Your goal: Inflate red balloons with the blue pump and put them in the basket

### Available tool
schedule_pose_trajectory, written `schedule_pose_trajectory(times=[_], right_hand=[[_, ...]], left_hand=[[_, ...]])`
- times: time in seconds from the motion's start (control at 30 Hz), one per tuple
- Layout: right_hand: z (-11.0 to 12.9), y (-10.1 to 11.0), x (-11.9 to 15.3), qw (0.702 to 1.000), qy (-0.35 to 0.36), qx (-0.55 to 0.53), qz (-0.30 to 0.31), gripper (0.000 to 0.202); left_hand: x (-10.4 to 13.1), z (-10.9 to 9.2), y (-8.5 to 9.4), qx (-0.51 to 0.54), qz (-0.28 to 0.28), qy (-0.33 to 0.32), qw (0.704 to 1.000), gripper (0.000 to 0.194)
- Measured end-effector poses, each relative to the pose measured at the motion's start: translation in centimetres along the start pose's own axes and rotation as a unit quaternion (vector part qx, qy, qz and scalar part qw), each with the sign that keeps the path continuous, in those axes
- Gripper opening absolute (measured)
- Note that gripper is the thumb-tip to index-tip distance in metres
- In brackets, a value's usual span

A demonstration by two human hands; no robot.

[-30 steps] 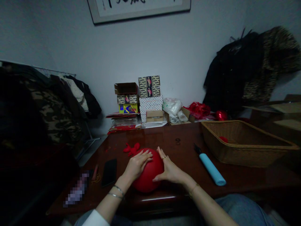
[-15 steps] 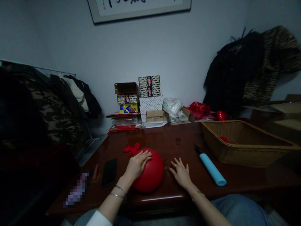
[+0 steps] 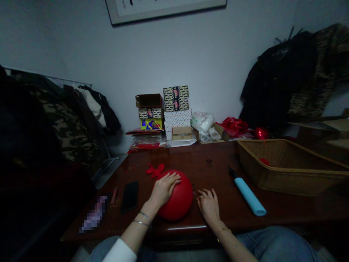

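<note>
A round red balloon (image 3: pixel 178 203) rests on the dark wooden table (image 3: pixel 188 160) near its front edge. My left hand (image 3: pixel 164 189) lies on the balloon's upper left side, its fingers stretched over the surface. Just behind it are small red balloons (image 3: pixel 155 170). To the right of the balloon, my right hand (image 3: pixel 209 206) is low over the table, fingers bent a little and apart, beside small dark and pink bits (image 3: pixel 194 189). A light blue pump (image 3: pixel 250 196) with a black nozzle lies farther right.
A wicker basket (image 3: pixel 294 180) with something red inside stands at the right. A phone (image 3: pixel 129 196) and a blurred-out item (image 3: pixel 94 216) lie at the left. Two dark rings (image 3: pixel 208 163) are on the table. Boxes (image 3: pixel 177 120) and bags (image 3: pixel 203 122) stand behind.
My right hand's fingers have drawn closer together and bent more. My left hand stays on the balloon. The whole view has shifted slightly.
</note>
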State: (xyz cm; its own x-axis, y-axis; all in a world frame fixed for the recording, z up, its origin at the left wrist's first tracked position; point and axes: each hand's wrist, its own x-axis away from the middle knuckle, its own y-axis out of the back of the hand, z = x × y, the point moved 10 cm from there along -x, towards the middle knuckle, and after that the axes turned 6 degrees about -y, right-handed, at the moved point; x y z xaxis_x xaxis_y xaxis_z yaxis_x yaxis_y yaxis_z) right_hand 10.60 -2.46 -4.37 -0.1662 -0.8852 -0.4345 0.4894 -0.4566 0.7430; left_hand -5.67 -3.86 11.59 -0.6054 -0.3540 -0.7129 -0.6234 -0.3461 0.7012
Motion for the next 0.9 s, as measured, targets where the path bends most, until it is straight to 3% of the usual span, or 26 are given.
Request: schedule_pose_trajectory(times=[0.13,0.3,0.47,0.63,0.9], right_hand=[[-0.2,0.6,-0.2,0.999,-0.009,-0.033,-0.016,0.022],[0.5,3.1,-1.7,0.992,-0.046,-0.094,-0.063,0.03],[4.6,5.7,-3.6,0.98,-0.021,-0.181,-0.075,0.034],[8.7,7.3,-3.0,0.972,0.028,-0.221,-0.068,0.03],[10.3,7.7,-2.4,0.971,0.066,-0.219,-0.073,0.028]], left_hand=[[0.0,0.0,0.0,-0.004,-0.004,0.003,1.0,0.023],[0.0,0.2,-0.3,-0.002,-0.001,0.012,1.0,0.023],[-0.2,0.4,-0.9,-0.009,0.018,0.026,0.999,0.024],[-0.1,0.4,-1.0,-0.023,0.025,0.034,0.999,0.026],[0.0,0.6,-1.2,-0.011,0.044,0.046,0.998,0.031]])
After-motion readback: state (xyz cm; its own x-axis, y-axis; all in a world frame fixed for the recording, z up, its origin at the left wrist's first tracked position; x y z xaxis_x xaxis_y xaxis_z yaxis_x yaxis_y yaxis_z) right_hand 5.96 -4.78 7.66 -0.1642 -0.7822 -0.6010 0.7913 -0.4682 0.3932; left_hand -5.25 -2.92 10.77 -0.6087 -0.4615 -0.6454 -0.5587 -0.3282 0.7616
